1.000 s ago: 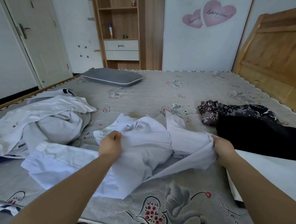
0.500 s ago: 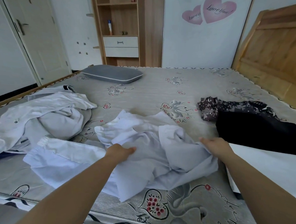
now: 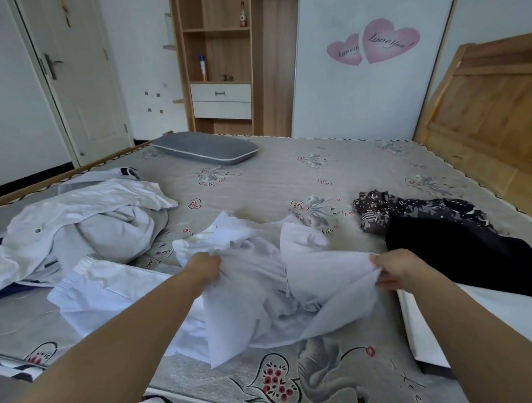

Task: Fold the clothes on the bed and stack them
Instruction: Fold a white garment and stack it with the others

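two hands on one crumpled white shirt (image 3: 272,281) near the bed's (image 3: 288,175) front edge: left hand (image 3: 203,264) with fingers curled, bunching the thin cloth at its left side; right hand (image 3: 401,269) pinching a loose flap at its right. one pale heap of clothes (image 3: 84,223) at far left, soft and rumpled. one white pair of shorts (image 3: 109,289) with gathered waistband, lying flat, partly under the shirt. one flat black garment (image 3: 464,252) at right, atop a dark patterned one (image 3: 379,207). one grey pillow (image 3: 205,147) at the far edge. one wooden headboard (image 3: 494,106) on the right. bare flowered cover across the middle, open between shirt and pillow.
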